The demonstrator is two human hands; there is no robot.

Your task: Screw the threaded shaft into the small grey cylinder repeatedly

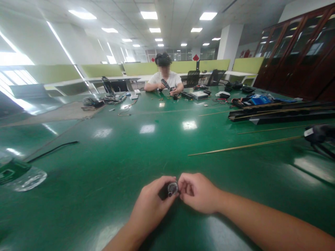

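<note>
Gripping small round part (172, 189) in head view — left hand (154, 198), thumb and fingers clamped around it, over green table (112, 167). Right hand (197, 191) curled just right of part; cannot tell if clamped on anything. Well left of part: clear bottle (28, 179). Beyond part, rightward: thin brass-coloured rods (235, 147). Far beyond part — co-worker (174, 79), dark tool (165, 83) in hand.

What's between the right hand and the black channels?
Head view: thin golden rods on the green tabletop lie between the right hand and the black channels.
</note>
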